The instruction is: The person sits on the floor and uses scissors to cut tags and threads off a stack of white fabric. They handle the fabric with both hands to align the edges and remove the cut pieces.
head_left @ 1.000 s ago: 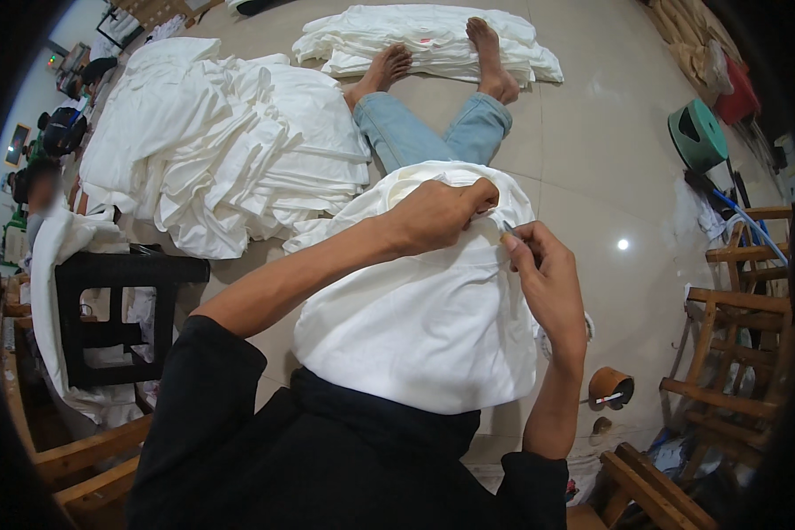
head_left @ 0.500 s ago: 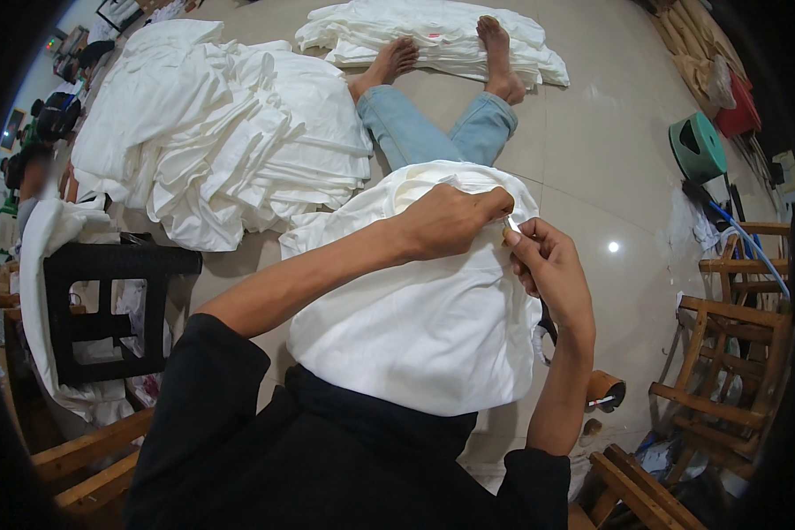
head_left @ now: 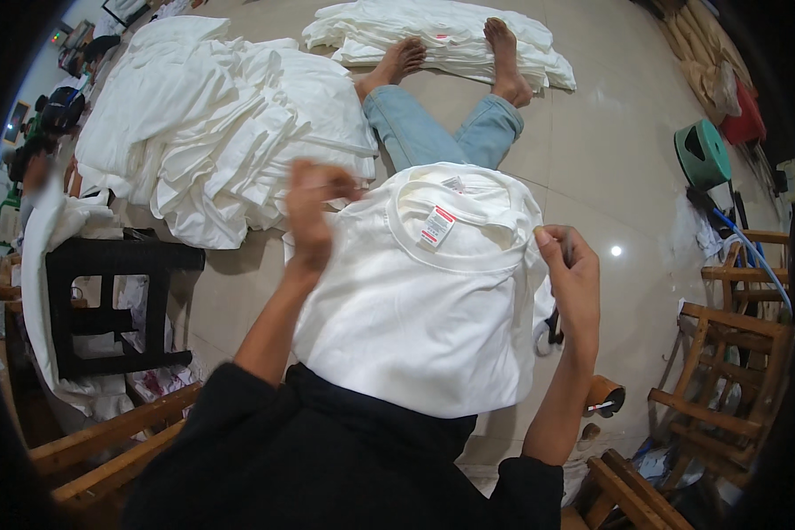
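A white T-shirt [head_left: 415, 327] lies spread over my lap, its round neckline toward my feet. Inside the collar shows a white label with red bands [head_left: 436, 227]. My right hand [head_left: 572, 269] is closed at the shirt's right shoulder, thumb and forefinger pinching the cloth edge. At the shirt's left shoulder, my left hand [head_left: 314, 216] is raised and smeared by motion; whether it holds anything is unclear. A dark-handled tool with a ring [head_left: 549, 334], partly hidden, lies beside the shirt near my right wrist.
A heaped pile of white garments [head_left: 221, 132] is at the left, and a flatter white stack [head_left: 442, 40] sits under my feet. Black stool [head_left: 119, 300] at the left. On the right are a green stool-like object [head_left: 702, 155], wooden frames [head_left: 733, 371] and a brown cup-like container [head_left: 605, 395].
My left hand has swung left, away from my right hand, uncovering the collar and label. The right hand has shifted slightly right and now pinches the shoulder edge.
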Demonstrator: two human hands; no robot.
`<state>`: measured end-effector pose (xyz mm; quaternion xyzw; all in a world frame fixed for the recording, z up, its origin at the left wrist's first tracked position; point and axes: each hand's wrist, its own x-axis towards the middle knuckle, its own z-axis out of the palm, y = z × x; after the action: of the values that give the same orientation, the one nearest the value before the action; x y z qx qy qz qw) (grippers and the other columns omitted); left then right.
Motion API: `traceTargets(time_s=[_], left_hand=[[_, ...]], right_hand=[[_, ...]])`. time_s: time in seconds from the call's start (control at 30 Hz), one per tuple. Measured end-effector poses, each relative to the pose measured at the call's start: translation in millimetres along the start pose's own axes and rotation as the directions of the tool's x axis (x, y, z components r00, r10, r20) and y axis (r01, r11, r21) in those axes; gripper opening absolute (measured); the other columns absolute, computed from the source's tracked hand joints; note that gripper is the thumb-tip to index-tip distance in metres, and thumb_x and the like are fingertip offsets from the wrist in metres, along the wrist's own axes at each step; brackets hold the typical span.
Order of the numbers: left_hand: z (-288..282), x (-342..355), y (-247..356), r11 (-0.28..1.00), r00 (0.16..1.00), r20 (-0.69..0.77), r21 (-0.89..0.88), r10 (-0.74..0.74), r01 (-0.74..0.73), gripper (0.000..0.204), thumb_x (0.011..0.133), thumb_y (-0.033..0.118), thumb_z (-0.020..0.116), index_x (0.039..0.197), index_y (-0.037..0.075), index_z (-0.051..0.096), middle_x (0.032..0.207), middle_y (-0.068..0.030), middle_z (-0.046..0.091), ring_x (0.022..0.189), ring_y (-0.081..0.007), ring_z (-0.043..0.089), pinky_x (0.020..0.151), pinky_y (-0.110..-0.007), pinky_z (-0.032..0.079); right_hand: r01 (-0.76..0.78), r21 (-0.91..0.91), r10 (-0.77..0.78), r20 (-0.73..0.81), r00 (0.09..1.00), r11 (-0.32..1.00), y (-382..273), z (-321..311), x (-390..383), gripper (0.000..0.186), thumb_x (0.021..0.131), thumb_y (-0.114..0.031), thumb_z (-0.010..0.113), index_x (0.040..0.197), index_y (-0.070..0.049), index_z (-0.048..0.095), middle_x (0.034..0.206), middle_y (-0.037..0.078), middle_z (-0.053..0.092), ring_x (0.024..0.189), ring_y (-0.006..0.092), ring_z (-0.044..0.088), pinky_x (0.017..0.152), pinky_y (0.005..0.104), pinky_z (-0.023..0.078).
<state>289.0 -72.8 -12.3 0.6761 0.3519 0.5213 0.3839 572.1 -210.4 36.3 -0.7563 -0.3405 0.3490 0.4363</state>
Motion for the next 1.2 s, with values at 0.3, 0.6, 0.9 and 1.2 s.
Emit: traceTargets(time_s=[0.3,0.6,0.9,1.2], left_hand=[[-255,-303,-63,0.159,0.757,-0.521,0.773,-0.395,0.614,0.019,0.092,0.008,0.058,0.106,-0.004,0.055,0.122,-0.0268,0.053,0.114,-0.0370,0.053,0.096,-0.046,0.042],[-96,-154,-26,0.769,0.906,-0.294,0.486,-0.304,0.416,0.051,0.088,0.003,0.059,0.135,-0.001,0.041,0.149,-0.0198,0.033,0.138,-0.0341,0.031,0.114,-0.044,0.027],[48,-20,-21,0.814,0.945,0.067,0.530,-0.319,0.237,0.065,0.077,0.008,0.065,0.134,-0.001,0.034,0.128,-0.0235,0.045,0.120,-0.0403,0.045,0.093,-0.049,0.040],[-54,1,-36,0.450,0.541,0.632,-0.320,-0.555,0.834,0.049,0.072,-0.007,0.054,0.120,0.005,0.052,0.105,-0.0076,0.068,0.085,-0.0103,0.064,0.074,-0.023,0.050]], right_hand=[[0.133,0.015,-0.131,0.312,0.941,0.991,-2,17,32,0.033,0.080,-0.028,0.080,0.077,-0.004,0.058,0.067,-0.010,0.044,0.059,0.0026,0.034,0.054,0.0224,0.028],[0.237,-0.587,-0.330,-0.053,0.943,0.774,-30,39,39,0.033,0.090,-0.021,0.069,0.113,0.001,0.060,0.059,0.009,0.050,0.055,0.0209,0.050,0.056,0.0351,0.043],[0.052,-0.080,-0.037,0.176,0.984,0.995,-42,82,-55,0.032,0.099,-0.028,0.060,0.113,0.000,0.052,0.081,0.001,0.052,0.075,0.0094,0.045,0.068,0.0253,0.040],[0.039,0.006,-0.039,0.278,0.960,0.999,-2,135,-18,0.034,0.101,-0.024,0.053,0.127,-0.001,0.055,0.070,0.002,0.053,0.061,0.0105,0.047,0.058,0.0260,0.041]])
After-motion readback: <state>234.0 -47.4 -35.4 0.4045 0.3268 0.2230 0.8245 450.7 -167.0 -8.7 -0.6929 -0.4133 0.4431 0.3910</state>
